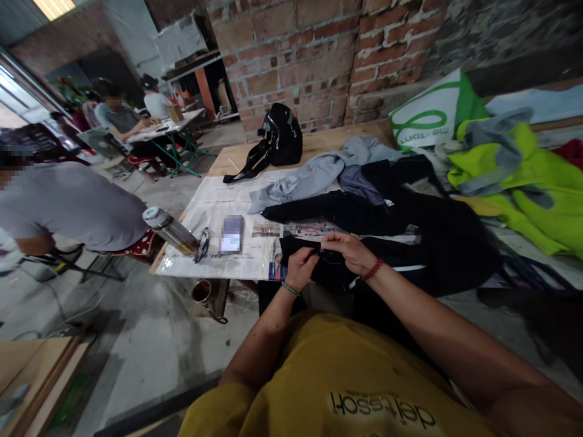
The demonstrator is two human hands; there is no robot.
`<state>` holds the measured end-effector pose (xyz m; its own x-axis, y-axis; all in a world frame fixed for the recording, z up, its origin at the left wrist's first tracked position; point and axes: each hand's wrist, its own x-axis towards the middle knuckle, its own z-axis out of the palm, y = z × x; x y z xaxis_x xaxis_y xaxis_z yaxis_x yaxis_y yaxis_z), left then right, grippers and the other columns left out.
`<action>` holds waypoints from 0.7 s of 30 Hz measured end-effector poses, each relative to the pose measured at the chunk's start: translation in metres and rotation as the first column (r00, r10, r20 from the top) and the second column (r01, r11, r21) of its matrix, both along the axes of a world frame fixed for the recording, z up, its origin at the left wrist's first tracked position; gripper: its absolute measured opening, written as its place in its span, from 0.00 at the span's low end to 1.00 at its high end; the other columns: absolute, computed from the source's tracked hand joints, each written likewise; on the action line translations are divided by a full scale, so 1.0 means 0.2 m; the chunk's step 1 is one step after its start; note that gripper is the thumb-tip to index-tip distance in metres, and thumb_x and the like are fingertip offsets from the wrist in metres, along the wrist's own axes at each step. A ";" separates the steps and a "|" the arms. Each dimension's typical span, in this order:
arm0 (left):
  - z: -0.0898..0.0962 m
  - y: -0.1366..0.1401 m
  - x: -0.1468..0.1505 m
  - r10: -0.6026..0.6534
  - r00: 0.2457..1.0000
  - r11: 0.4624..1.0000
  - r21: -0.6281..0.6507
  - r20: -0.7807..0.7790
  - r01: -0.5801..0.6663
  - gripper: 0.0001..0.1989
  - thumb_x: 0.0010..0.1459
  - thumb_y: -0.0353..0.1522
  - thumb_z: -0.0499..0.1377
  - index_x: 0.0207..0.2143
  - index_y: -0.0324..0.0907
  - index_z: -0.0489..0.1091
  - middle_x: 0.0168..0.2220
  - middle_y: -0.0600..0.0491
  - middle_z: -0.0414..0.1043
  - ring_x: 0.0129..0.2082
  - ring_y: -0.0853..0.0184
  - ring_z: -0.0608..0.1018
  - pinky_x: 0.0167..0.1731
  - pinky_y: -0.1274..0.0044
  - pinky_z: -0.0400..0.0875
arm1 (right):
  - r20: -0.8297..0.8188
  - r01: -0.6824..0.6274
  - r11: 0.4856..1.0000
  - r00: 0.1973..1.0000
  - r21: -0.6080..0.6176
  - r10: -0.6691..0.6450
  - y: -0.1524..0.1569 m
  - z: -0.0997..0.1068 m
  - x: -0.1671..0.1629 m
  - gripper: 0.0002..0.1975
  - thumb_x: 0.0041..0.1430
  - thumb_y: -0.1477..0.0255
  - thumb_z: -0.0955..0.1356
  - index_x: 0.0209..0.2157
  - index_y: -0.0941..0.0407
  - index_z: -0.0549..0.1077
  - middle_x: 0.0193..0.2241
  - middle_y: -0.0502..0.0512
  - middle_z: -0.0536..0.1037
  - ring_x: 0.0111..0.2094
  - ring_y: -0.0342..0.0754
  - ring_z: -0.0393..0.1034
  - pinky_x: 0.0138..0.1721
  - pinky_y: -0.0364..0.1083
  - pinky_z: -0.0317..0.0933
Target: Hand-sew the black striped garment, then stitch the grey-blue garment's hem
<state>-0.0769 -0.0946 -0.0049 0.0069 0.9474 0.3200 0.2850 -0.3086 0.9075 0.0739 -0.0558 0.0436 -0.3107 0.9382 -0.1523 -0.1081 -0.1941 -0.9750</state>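
Note:
A black garment [455, 243] with white stripes lies across the table's front edge, and one narrow end of it is lifted in my hands. My left hand [303, 267], with a green bead bracelet at the wrist, grips the cloth between thumb and fingers. Close beside it my right hand [350, 252], wearing a red bracelet, is closed in a pinch at the edge of the cloth. Whatever sits between the right fingertips is too small to make out. A thin pale line, perhaps thread, shows on the black cloth just below the right hand.
Left of my hands are a phone [231, 234], glasses [203, 244] and a bottle [170, 230] on newspaper. Behind lie a grey garment [314, 173], a black bag [286, 133], a green-white bag [437, 112] and yellow-green clothing [523, 176]. A person [77, 203] sits at left; a mug [201, 292] stands below.

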 end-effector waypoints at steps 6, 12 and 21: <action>0.03 -0.01 0.00 0.011 1.000 1.000 0.004 0.012 -0.012 0.08 0.54 0.31 0.55 0.32 0.38 0.73 0.29 0.53 0.72 0.30 0.71 0.72 0.33 0.79 0.67 | 0.027 0.009 1.000 1.000 0.014 -0.010 -0.02 0.00 0.00 0.14 0.41 0.62 0.71 0.23 0.57 0.68 0.22 0.49 0.73 0.26 0.41 0.65 0.34 0.43 0.59; 0.03 -0.01 0.01 0.007 1.000 1.000 0.005 0.005 -0.007 0.10 0.55 0.35 0.56 0.29 0.37 0.72 0.26 0.54 0.69 0.27 0.72 0.69 0.29 0.79 0.65 | 0.025 0.155 0.985 0.987 0.079 -0.157 -0.01 -0.02 -0.01 0.15 0.43 0.60 0.70 0.24 0.57 0.68 0.22 0.50 0.73 0.26 0.42 0.65 0.34 0.44 0.59; 0.00 0.00 0.01 0.019 0.999 0.999 0.050 -0.042 -0.017 0.11 0.53 0.37 0.58 0.27 0.38 0.72 0.25 0.54 0.68 0.26 0.72 0.68 0.28 0.80 0.65 | -0.035 0.161 0.985 0.987 0.066 -0.159 -0.05 -0.03 -0.01 0.16 0.39 0.62 0.72 0.30 0.56 0.70 0.23 0.49 0.75 0.28 0.43 0.68 0.38 0.45 0.60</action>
<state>-0.0745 -0.0945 -0.0040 0.0044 0.9305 0.3663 0.3285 -0.3473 0.8783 0.0714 -0.0651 0.0375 -0.1589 0.9841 -0.0792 -0.1618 -0.1051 -0.9812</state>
